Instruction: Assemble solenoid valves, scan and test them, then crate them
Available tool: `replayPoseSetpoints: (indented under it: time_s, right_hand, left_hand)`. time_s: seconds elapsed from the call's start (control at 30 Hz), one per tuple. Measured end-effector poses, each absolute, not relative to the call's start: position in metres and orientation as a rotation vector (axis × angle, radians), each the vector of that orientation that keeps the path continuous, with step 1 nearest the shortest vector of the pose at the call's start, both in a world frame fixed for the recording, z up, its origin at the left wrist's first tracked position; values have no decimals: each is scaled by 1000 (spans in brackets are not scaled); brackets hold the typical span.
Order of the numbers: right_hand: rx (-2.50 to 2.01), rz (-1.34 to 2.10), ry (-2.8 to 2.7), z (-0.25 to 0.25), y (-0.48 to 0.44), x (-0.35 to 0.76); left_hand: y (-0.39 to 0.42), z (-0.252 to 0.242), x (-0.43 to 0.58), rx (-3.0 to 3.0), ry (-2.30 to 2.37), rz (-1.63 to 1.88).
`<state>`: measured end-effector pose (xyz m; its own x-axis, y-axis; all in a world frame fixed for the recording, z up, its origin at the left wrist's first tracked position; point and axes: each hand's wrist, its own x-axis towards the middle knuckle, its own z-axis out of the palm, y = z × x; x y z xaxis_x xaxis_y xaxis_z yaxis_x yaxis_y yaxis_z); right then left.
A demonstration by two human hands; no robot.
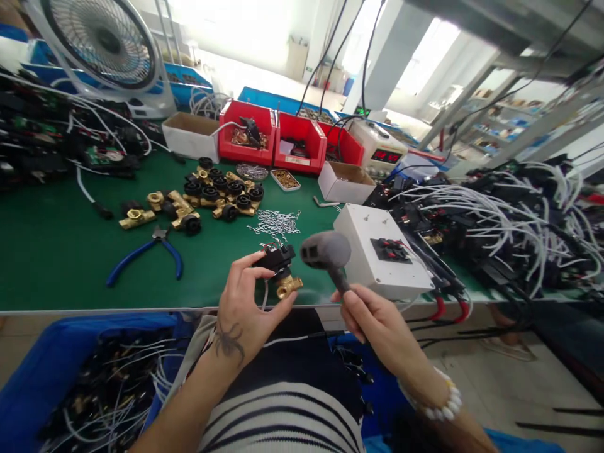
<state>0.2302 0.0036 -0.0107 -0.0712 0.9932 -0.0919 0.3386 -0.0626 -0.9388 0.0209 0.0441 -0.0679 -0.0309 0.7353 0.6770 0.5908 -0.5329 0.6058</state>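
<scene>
Left hand [248, 299]: grasping 1 black-and-brass valve [282, 272]. Right hand [370, 316]: clenched round handle of 1 grey hammer-like tool [330, 250]. Green table [61, 251]: 1 pair blue-handled pliers [160, 235].

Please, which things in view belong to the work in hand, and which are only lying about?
Likely the job's:
black-and-brass part, in left hand
grey-headed tool, in right hand
perhaps brass fittings

Seemingly just around:
blue-handled pliers
fan

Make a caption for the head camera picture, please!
Left hand holding a brass-and-black part, right hand a gray tool, at a green workbench.
</scene>
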Motion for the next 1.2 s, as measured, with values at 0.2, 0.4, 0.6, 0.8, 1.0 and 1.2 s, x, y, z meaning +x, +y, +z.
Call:
replayPoseSetpoints:
  time_s: [0.2, 0.4, 0.6, 0.8, 1.0, 1.2]
  right_hand:
    - [-1434, 1098, -1550, 2, -1, 238]
    - [-1544, 1286, -1624, -1, 13, 229]
    - [-1521, 1083, -1667, 14, 19, 231]
    - [-1608, 829, -1876, 15, 21, 225]
    - [-1534, 841, -1754, 19, 23, 229]
    - [-1626, 944, -1936, 9, 27, 225]
  left_hand:
    - [43, -68, 24, 2073, 1386, 1621]
    - [47, -66, 23, 2060, 1391, 1617]
    - [49, -65, 24, 2027, 1421, 1619]
    - [49, -66, 23, 2027, 1421, 1639]
    - [51, -67, 22, 2024, 1422, 1647]
    - [52, -69, 21, 2051, 1448, 1671]
